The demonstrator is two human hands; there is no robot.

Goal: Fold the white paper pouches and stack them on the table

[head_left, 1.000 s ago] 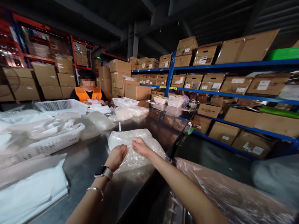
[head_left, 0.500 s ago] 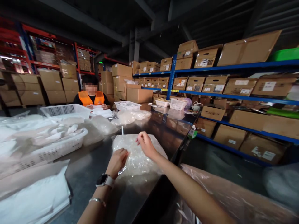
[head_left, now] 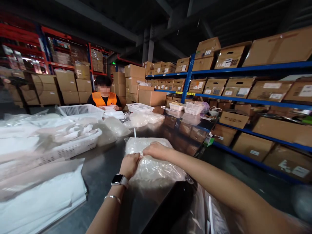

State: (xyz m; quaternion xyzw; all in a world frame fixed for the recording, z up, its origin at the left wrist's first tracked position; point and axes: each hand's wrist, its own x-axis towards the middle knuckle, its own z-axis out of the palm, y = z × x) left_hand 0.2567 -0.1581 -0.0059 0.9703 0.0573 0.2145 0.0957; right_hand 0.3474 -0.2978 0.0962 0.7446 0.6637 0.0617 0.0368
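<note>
A clear plastic bag [head_left: 158, 170] with whitish contents I cannot make out lies on the dark, shiny table [head_left: 104, 182] in front of me. My left hand [head_left: 131, 164], with a watch on its wrist, is closed on the bag's near left part. Close beside it, my right hand [head_left: 156, 150] bends over the top of the bag, its fingers curled and pinching the plastic. The fingertips of both hands nearly meet. A short white stick [head_left: 135, 132] stands up just behind the bag.
Left are a white basket [head_left: 80, 143] of white pieces and stacked white sheets [head_left: 44, 201]. More filled clear bags [head_left: 143, 119] lie farther back. A person in an orange vest [head_left: 104, 99] sits across the table. Shelves of cartons [head_left: 240, 87] line the right; clear plastic hangs near the table edge.
My right hand has come down and nearer, from raised above the bag to gripping its plastic beside my left hand. The bag's near side now bulges up. The view has turned slightly left.
</note>
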